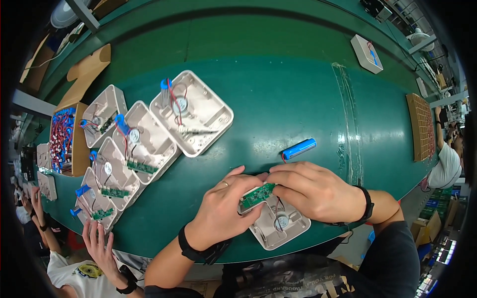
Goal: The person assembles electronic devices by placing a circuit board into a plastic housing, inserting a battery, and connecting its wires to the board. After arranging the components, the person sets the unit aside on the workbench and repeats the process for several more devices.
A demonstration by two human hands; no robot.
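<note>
Close in front of me, a green circuit board [256,197] is held at the upper edge of an open pale plastic housing [293,229]. My left hand [221,211] grips the board, thumb below and fingers above. At the board's right end, the fingers of my right hand [320,192] are pinched together, and what sits between them is hidden. Inside the housing lies a round speaker [281,222] with dark wires running up toward the board. Just beyond my right hand rests a blue cylindrical battery [299,149], its red lead disappearing behind the fingers.
Several open housings [218,119] with boards, speakers and batteries stand to the left. Beyond them is a cardboard box [79,144] of wired batteries. A co-worker's hand [99,243] touches the nearest left housing. A divided cardboard tray [421,128] and another housing [366,53] are at right.
</note>
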